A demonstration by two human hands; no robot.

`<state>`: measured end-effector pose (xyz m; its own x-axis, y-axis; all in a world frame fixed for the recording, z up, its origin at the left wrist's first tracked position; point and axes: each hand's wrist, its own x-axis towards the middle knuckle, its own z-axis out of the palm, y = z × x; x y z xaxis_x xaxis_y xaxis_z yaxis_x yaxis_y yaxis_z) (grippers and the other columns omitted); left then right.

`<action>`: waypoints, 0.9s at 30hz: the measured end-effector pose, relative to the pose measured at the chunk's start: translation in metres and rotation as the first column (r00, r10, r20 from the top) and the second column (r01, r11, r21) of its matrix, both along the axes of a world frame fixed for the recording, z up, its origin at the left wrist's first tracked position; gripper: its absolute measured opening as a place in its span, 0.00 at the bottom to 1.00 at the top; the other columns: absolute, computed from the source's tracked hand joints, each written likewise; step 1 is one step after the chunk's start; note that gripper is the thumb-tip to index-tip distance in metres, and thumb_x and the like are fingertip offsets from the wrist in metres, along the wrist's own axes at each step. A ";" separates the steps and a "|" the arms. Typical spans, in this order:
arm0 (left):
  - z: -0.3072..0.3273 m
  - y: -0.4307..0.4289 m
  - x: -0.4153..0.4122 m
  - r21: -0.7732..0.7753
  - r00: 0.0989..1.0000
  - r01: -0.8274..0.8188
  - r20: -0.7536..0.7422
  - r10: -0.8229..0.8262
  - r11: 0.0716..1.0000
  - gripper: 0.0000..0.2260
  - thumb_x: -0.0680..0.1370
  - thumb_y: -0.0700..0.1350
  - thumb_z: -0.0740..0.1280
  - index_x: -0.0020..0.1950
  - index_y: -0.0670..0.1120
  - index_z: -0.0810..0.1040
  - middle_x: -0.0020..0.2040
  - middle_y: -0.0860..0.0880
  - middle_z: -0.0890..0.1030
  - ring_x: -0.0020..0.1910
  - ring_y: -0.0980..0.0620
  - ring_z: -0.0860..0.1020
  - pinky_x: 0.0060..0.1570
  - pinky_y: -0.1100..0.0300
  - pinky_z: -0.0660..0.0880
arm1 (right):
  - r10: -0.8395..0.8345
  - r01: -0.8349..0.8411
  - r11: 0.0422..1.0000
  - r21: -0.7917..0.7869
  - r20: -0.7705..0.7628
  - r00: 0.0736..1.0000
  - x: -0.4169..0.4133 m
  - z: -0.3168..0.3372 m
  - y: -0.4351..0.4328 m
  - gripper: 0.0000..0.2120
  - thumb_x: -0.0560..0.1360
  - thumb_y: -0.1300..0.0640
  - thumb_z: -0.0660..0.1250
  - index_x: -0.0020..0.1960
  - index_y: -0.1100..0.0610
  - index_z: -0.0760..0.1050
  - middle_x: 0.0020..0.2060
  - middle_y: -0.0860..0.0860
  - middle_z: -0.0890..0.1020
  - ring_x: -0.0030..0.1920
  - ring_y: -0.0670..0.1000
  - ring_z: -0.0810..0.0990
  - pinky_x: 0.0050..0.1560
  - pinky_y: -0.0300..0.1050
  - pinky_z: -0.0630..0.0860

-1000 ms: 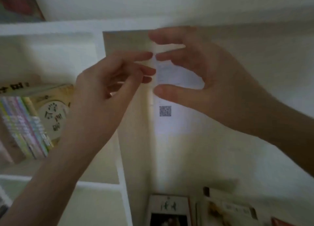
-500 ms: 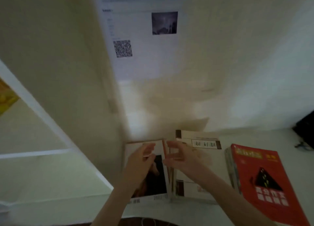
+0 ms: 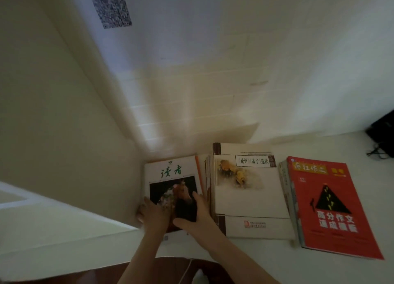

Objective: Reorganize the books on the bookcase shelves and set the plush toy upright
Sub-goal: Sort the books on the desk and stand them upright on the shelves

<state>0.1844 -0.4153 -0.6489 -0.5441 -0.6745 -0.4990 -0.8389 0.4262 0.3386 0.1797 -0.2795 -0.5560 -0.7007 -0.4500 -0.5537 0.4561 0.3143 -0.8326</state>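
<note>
Magazine (image 3: pixel 172 177), horse cover — tops the leftmost stack on the tabletop (image 3: pixel 281 251), tight against the bookcase side panel (image 3: pixel 74 134). Its long axis runs away from the person. Left hand (image 3: pixel 153 214) sits at the near-left corner, its fingers too blurred to tell a grip. Right hand (image 3: pixel 197 216) lies spread on the near-right cover, fingers released. Both hands are equally near — a two-handed lift seems likely. Plush toy: not in view.

- The horse magazine (image 3: pixel 170 178), white with green characters above a dark horse photo, lies flat atop the left stack, against the side wall.
- The white book (image 3: pixel 245 195), with a pale ink painting and a boxed title, tops the taller middle stack, just beside it.
- The red book (image 3: pixel 328 207), bearing a black triangle, tops the right stack, skewed slightly clockwise on the white surface (image 3: pixel 277 251).
</note>
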 end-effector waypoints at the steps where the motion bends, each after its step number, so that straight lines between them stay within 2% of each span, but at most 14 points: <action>1: -0.001 0.000 -0.001 -0.030 1.000 0.001 -0.009 -0.001 1.000 0.33 0.78 0.48 0.64 0.75 0.35 0.52 0.71 0.31 0.60 0.71 0.34 0.60 0.69 0.46 0.52 | -0.014 0.014 1.000 -0.007 0.032 0.999 0.000 0.001 0.003 0.43 0.74 0.59 0.70 0.78 0.53 0.44 0.75 0.47 0.52 0.74 0.49 0.56 0.66 0.36 0.60; 4: -0.007 -0.005 -0.003 0.016 0.996 -0.077 -0.052 0.078 0.997 0.32 0.77 0.48 0.65 0.75 0.36 0.54 0.71 0.31 0.59 0.71 0.33 0.57 0.69 0.45 0.53 | -0.025 0.028 0.999 -0.036 0.087 0.996 -0.003 -0.002 0.011 0.43 0.75 0.60 0.69 0.78 0.53 0.43 0.75 0.48 0.56 0.69 0.45 0.61 0.60 0.34 0.62; 8: -0.002 -0.009 -0.009 0.040 0.993 -0.114 -0.015 0.115 0.993 0.33 0.77 0.48 0.65 0.74 0.34 0.54 0.71 0.32 0.59 0.71 0.34 0.58 0.68 0.45 0.56 | -0.025 0.031 0.998 -0.060 0.107 0.994 -0.005 -0.001 0.012 0.41 0.76 0.61 0.68 0.78 0.51 0.44 0.72 0.47 0.59 0.60 0.40 0.59 0.49 0.23 0.64; 11: -0.004 -0.014 -0.016 0.035 0.992 -0.125 -0.013 0.126 0.991 0.27 0.77 0.48 0.65 0.69 0.32 0.62 0.67 0.31 0.67 0.67 0.33 0.65 0.67 0.45 0.62 | -0.043 0.050 0.997 -0.061 0.116 0.992 -0.005 -0.001 0.013 0.40 0.76 0.61 0.68 0.78 0.52 0.46 0.71 0.49 0.62 0.58 0.40 0.60 0.46 0.23 0.65; 13: -0.002 -0.020 -0.016 0.061 0.988 -0.123 -0.089 0.128 0.991 0.24 0.76 0.48 0.67 0.64 0.33 0.67 0.61 0.33 0.73 0.61 0.34 0.72 0.60 0.44 0.69 | -0.057 0.065 0.996 -0.066 0.119 0.991 -0.005 -0.002 0.012 0.38 0.76 0.62 0.68 0.77 0.52 0.49 0.62 0.47 0.66 0.54 0.38 0.63 0.38 0.18 0.66; 14: 0.001 -0.022 -0.015 0.103 0.975 -0.142 -0.157 0.157 0.985 0.22 0.75 0.46 0.69 0.62 0.33 0.68 0.58 0.34 0.75 0.58 0.34 0.74 0.56 0.45 0.72 | -0.058 0.066 0.995 -0.071 0.111 0.992 -0.004 -0.001 0.011 0.37 0.76 0.63 0.68 0.76 0.51 0.50 0.60 0.46 0.66 0.53 0.38 0.64 0.39 0.18 0.67; 15: 0.004 -0.023 -0.012 0.135 0.957 -0.150 -0.227 0.178 0.979 0.21 0.75 0.44 0.70 0.61 0.34 0.68 0.55 0.35 0.76 0.55 0.35 0.76 0.50 0.47 0.74 | -0.059 0.066 0.995 -0.074 0.098 0.993 -0.004 -0.003 0.011 0.35 0.76 0.62 0.68 0.75 0.50 0.52 0.62 0.46 0.66 0.56 0.38 0.65 0.47 0.21 0.68; 17: 0.009 -0.023 -0.006 0.148 0.926 -0.139 -0.331 0.181 0.979 0.16 0.75 0.43 0.70 0.56 0.38 0.68 0.51 0.37 0.77 0.49 0.39 0.78 0.44 0.49 0.74 | -0.068 0.072 0.994 -0.077 0.061 0.996 -0.003 -0.003 0.008 0.33 0.75 0.61 0.68 0.72 0.45 0.55 0.70 0.49 0.62 0.69 0.45 0.61 0.63 0.36 0.63; 18: 0.013 -0.022 -0.003 0.154 0.916 -0.126 -0.362 0.175 0.980 0.15 0.74 0.43 0.70 0.54 0.41 0.67 0.50 0.39 0.78 0.47 0.41 0.78 0.45 0.49 0.75 | -0.073 0.077 0.994 -0.081 0.052 0.996 -0.003 -0.002 0.006 0.32 0.75 0.61 0.69 0.70 0.44 0.56 0.72 0.50 0.61 0.72 0.48 0.58 0.65 0.41 0.61; 20: 0.019 -0.021 -0.001 0.183 0.891 -0.137 -0.407 0.202 0.973 0.15 0.73 0.44 0.71 0.53 0.42 0.68 0.50 0.41 0.78 0.47 0.42 0.78 0.47 0.48 0.77 | -0.077 0.081 0.993 -0.090 0.047 0.996 -0.002 -0.004 0.004 0.31 0.75 0.60 0.69 0.70 0.43 0.56 0.72 0.49 0.60 0.73 0.50 0.57 0.66 0.43 0.60; 22: 0.021 -0.025 -0.001 0.222 0.872 -0.186 -0.412 0.265 0.957 0.20 0.71 0.44 0.74 0.57 0.40 0.71 0.51 0.41 0.80 0.49 0.42 0.79 0.48 0.49 0.77 | -0.068 0.071 0.994 -0.089 0.032 0.997 -0.001 -0.002 0.001 0.33 0.75 0.59 0.69 0.72 0.44 0.56 0.73 0.49 0.59 0.73 0.50 0.57 0.67 0.44 0.60; 24: 0.029 -0.026 -0.002 0.363 0.870 -0.163 -0.386 0.307 0.918 0.23 0.68 0.48 0.75 0.59 0.41 0.75 0.50 0.42 0.82 0.48 0.42 0.80 0.50 0.48 0.78 | -0.052 0.052 0.995 -0.087 0.005 0.999 -0.003 -0.003 0.000 0.34 0.74 0.59 0.70 0.73 0.46 0.56 0.73 0.47 0.58 0.71 0.48 0.58 0.65 0.41 0.61; 26: 0.046 -0.018 -0.001 0.502 0.865 -0.054 -0.408 0.292 0.863 0.13 0.70 0.49 0.72 0.52 0.48 0.78 0.47 0.43 0.82 0.47 0.42 0.81 0.50 0.45 0.78 | -0.040 0.038 0.995 -0.087 -0.021 0.999 -0.005 -0.002 -0.001 0.34 0.75 0.60 0.69 0.75 0.48 0.56 0.72 0.46 0.60 0.67 0.45 0.61 0.60 0.34 0.65; 27: 0.054 -0.014 0.002 0.466 0.857 0.019 -0.464 0.226 0.884 0.05 0.73 0.45 0.70 0.48 0.51 0.78 0.45 0.45 0.82 0.47 0.43 0.81 0.48 0.48 0.79 | -0.041 0.038 0.994 -0.099 -0.029 0.999 -0.006 -0.001 -0.001 0.34 0.75 0.60 0.69 0.74 0.48 0.55 0.70 0.47 0.62 0.65 0.45 0.62 0.56 0.30 0.68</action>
